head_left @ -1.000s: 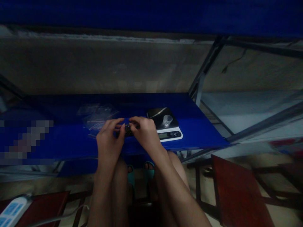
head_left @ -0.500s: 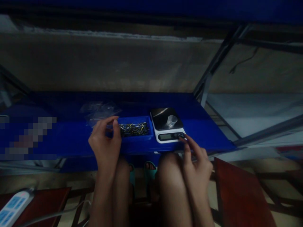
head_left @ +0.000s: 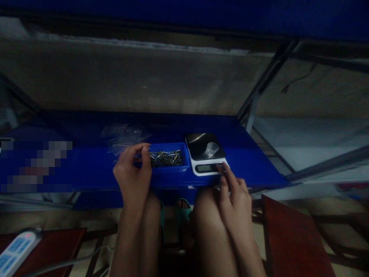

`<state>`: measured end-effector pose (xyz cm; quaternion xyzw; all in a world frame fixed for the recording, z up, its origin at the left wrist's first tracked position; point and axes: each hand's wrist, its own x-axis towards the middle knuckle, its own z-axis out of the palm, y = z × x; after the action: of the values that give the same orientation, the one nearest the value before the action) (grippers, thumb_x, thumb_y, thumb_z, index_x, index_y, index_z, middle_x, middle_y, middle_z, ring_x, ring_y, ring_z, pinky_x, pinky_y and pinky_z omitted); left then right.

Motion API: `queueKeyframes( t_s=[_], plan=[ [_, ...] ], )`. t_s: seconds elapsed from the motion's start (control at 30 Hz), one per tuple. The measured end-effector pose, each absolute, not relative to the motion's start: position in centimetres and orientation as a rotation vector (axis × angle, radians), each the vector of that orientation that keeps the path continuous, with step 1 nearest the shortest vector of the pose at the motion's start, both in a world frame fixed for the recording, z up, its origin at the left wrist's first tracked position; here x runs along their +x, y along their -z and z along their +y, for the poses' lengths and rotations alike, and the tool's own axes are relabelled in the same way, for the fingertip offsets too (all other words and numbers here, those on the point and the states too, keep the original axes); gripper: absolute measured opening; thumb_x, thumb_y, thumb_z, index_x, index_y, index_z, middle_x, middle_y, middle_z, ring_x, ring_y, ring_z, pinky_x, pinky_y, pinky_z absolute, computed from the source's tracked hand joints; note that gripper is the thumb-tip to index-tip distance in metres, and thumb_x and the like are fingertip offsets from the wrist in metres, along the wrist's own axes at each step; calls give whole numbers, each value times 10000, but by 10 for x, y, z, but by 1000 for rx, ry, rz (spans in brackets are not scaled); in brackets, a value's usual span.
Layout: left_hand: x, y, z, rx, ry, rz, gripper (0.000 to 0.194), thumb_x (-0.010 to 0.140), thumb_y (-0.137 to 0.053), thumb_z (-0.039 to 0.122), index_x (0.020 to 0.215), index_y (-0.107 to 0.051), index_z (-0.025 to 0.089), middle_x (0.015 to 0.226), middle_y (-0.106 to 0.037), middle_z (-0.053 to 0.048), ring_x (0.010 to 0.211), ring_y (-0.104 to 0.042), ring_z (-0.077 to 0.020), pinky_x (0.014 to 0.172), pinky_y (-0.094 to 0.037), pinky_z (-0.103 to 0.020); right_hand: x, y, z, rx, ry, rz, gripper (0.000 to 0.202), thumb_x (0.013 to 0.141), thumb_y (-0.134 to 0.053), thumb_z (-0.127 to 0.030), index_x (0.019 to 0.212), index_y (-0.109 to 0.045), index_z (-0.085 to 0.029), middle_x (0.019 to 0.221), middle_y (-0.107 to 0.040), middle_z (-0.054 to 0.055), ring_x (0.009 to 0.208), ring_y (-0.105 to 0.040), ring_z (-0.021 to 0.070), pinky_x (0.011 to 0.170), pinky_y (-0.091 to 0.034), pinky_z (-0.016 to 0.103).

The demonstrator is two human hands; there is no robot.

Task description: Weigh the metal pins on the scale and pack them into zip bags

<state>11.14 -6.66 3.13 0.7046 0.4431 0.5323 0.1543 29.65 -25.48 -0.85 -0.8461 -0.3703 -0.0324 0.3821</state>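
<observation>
Clearly, the scale [head_left: 201, 152] lies on the tabletop [head_left: 250, 169] ahead and slightly left of our right hand [head_left: 236, 194], the nearer one, grip apart. Alongside, the tray [head_left: 170, 169] stretches crosswise; our left hand [head_left: 133, 167] curls over its left end, whether pinched together we cannot tell.

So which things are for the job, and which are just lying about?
Seemingly for the job:
blue plastic tray
thin metal pieces
white scale with black top
clear plastic cup
clear plastic bags, probably

Seemingly lying about:
white-and-blue power strip
reddish wooden stool
</observation>
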Motion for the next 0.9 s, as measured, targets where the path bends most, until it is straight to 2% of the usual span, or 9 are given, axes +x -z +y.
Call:
queueKeyframes(
  t_s=[0.23,0.33,0.43,0.6,0.7,0.77,0.83,0.9],
  plan=[
    [112,-31,-67,1998,-1507,1249,199,1030,-585,314,1002,-761,227,991,-807,-24,905,-754,-174,758,-567,-293,290,-8,-247,-2422,77,-995,515,1087,-371,-461,1486,-645,-283,1005,-645,104,820,-683,262,673,-496,372],
    [114,-32,-67,1996,-1502,1244,206,1034,-578,315,990,-761,232,978,-807,-20,895,-754,-170,770,-570,-294,286,-13,-243,-2504,102,-1034,504,1095,-358,-418,1477,-650,-265,1006,-668,109,809,-699,264,642,-475,356],
    [115,-32,-68,2004,-1510,1249,200,1029,-580,306,983,-760,233,977,-809,-21,905,-753,-174,793,-575,-303,284,-9,-246,-2398,118,-1044,519,1097,-355,-445,1467,-651,-233,1045,-710,123,880,-721,287,709,-524,387],
    [115,-33,-68,2025,-1514,1230,211,1027,-566,307,963,-753,232,974,-807,-27,896,-741,-185,772,-568,-313,283,0,-254,-2121,275,-993,539,1074,-437,-481,1490,-605,-183,1247,-753,154,1125,-700,323,964,-556,495],
    [114,-32,-68,2085,-1503,1275,207,1024,-563,308,967,-746,229,986,-800,-41,918,-721,-215,834,-555,-363,292,3,-246,-2080,400,-985,578,1056,-473,-483,1538,-538,-171,1516,-616,178,1354,-583,366,1122,-461,577],
    [114,-31,-68,2132,-1492,1342,196,1015,-568,309,975,-743,231,1014,-787,-57,954,-698,-239,908,-535,-408,302,6,-237,-2103,408,-950,719,1035,-484,-530,1616,-413,-113,1627,-477,241,1477,-467,408,1183,-384,638],
    [114,-30,-67,2158,-1467,1404,189,1007,-570,309,996,-742,232,1057,-769,-77,1001,-675,-261,973,-512,-446,310,11,-230,-2159,302,-929,858,1012,-489,-583,1653,-309,-41,1607,-461,312,1492,-443,436,1176,-384,667],
    [114,-28,-66,2154,-1438,1424,187,1003,-572,309,1018,-740,228,1086,-758,-90,1036,-666,-276,999,-505,-465,315,16,-226,-2214,181,-962,912,1001,-483,-608,1657,-284,-6,1564,-498,336,1470,-461,445,1161,-407,668]
  ],
)
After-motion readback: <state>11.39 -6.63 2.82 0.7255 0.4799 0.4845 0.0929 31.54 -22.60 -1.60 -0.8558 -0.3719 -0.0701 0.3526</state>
